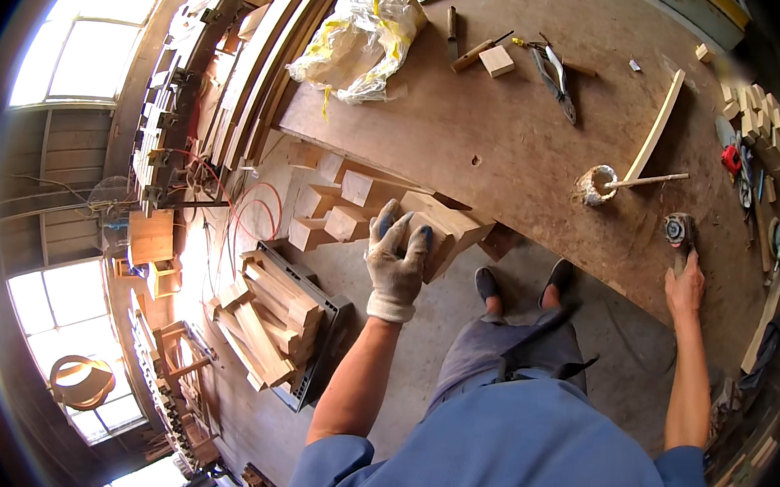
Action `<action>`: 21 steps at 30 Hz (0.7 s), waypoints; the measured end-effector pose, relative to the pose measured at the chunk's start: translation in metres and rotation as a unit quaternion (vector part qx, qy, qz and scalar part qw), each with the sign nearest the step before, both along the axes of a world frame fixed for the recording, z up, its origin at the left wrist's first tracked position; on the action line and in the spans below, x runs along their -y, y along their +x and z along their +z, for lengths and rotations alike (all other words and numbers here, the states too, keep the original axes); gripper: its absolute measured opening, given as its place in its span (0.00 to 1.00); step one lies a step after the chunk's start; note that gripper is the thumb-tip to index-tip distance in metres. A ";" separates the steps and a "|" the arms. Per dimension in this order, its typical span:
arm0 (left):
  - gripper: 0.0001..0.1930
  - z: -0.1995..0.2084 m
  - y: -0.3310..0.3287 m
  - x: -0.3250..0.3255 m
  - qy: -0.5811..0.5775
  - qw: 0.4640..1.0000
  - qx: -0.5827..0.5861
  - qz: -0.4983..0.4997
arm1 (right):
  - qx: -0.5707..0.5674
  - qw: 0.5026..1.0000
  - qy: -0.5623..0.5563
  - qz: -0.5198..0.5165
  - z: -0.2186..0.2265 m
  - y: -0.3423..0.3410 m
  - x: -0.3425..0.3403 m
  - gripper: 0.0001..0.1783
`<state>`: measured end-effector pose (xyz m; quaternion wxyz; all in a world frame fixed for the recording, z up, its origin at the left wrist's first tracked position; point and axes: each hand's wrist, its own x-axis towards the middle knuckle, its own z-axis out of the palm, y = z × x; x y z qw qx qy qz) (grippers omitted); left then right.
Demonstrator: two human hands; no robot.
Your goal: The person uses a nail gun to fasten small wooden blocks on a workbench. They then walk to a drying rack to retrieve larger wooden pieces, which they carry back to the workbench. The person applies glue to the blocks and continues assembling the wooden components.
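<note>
Evidently both hands were occupied at the near edge of the workbench [504, 165]. The left hand [395, 266], in a pale glove with dark-tipped fingers, lay bent over the near end of a wooden block [463, 226] at the bench's left near edge; I could not tell how firmly it was gripped. The bare right hand [685, 287] was closed around a dark tool with a round head [678, 229], well to the right on the bench top.

Beside the left hand, on its left, several more pale timber pieces [348, 223] stood close together. Beyond the right hand, slightly to the left, sat a crusted white cup [598, 186] with a thin stick [652, 179] reaching out of it to the right, and near that stick a long wooden strip [659, 127] ran toward the far side.

Farther across the bench lay pliers [557, 83], a small square wood piece [496, 61] and, at the far left, a crumpled clear plastic bag [363, 47] with yellow markings. On the far right, short wood offcuts [769, 125] were piled behind a red object [731, 159].

On the floor to the left, a dark crate [338, 319] held stacked wooden parts [267, 325], with an orange hose [271, 197] looped beyond it.
</note>
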<state>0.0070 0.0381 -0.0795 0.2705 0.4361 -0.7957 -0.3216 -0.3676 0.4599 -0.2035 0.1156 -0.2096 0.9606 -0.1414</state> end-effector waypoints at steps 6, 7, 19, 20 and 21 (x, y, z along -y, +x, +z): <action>0.18 -0.005 0.003 0.001 -0.018 1.000 0.000 -0.003 | 0.214 0.967 -0.128 0.061 0.128 0.061 0.066 0.26; 0.18 -0.003 0.000 0.000 -0.013 1.000 -0.001 -0.002 | 0.216 0.956 -0.184 0.080 0.138 0.074 0.076 0.26; 0.18 0.000 0.001 -0.001 -0.008 1.000 -0.003 0.001 | 0.309 0.856 -0.298 0.289 0.175 0.160 0.174 0.17; 0.18 -0.001 0.002 -0.001 -0.009 1.000 -0.003 0.002 | 0.300 0.853 -0.295 0.311 0.179 0.163 0.182 0.15; 0.18 -0.002 0.002 -0.001 -0.007 1.000 -0.007 0.003 | 0.290 0.849 -0.290 0.332 0.181 0.165 0.186 0.12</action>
